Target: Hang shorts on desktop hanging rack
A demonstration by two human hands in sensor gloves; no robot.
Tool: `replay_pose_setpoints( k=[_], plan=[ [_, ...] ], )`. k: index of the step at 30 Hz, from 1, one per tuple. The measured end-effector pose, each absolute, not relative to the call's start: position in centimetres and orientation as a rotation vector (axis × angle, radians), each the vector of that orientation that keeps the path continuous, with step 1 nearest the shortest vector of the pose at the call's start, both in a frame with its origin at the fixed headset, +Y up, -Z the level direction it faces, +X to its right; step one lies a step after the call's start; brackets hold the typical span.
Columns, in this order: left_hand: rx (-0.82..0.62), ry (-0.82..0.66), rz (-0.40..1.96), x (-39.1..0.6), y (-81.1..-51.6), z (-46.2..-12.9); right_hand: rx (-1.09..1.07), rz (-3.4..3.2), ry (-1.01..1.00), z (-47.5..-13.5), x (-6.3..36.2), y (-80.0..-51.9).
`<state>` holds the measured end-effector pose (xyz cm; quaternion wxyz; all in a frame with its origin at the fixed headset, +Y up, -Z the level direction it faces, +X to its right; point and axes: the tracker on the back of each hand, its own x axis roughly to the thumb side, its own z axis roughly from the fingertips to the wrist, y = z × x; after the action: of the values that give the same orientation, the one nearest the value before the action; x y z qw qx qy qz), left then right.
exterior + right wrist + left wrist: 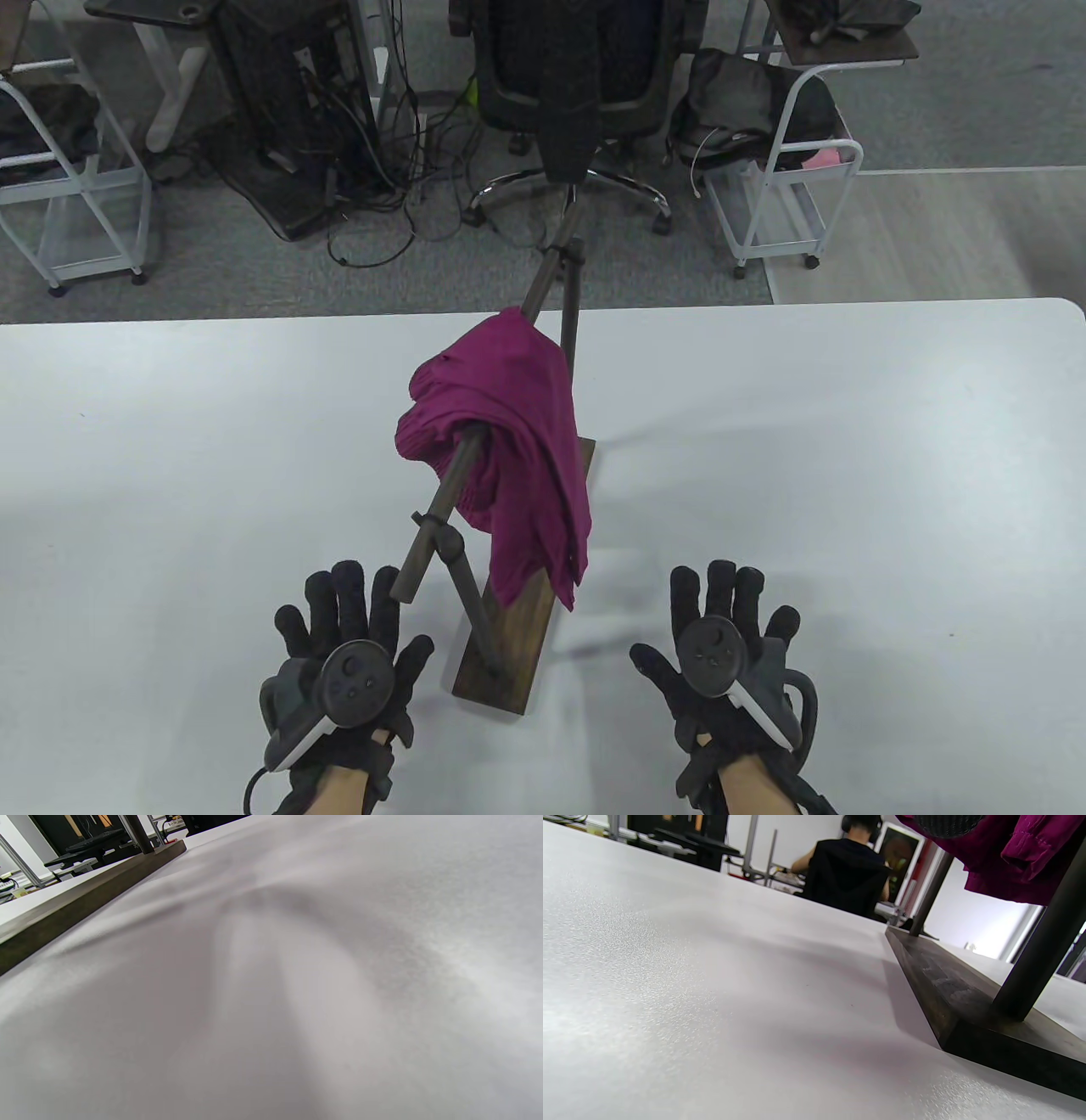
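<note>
Magenta shorts (509, 450) hang bunched over the horizontal bar (441, 509) of a dark wooden desktop rack, whose base (509, 654) stands on the white table (170, 467). The shorts also show in the left wrist view (1018, 861), above the base (950, 984). My left hand (348, 628) lies flat on the table with fingers spread, left of the base, holding nothing. My right hand (721, 628) lies flat with fingers spread, right of the base, holding nothing. The right wrist view shows only the table and the base's edge (85, 895).
Beyond the table's far edge stand an office chair (577, 93), white wire carts (780, 195), cables and a computer tower (288, 102) on the floor. A seated person (848, 874) shows far off in the left wrist view.
</note>
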<state>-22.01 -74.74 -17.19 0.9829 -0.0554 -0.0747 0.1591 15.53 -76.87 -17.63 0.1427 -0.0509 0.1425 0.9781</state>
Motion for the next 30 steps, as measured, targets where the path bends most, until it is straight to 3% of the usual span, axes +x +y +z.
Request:
replay_pose_setpoints(
  k=[30],
  plan=[
    [-0.119, -0.161, 0.327, -21.89, -74.72, -17.16, -0.147, 2.832, 0.417, -17.44, 15.34, -76.88]
  ],
)
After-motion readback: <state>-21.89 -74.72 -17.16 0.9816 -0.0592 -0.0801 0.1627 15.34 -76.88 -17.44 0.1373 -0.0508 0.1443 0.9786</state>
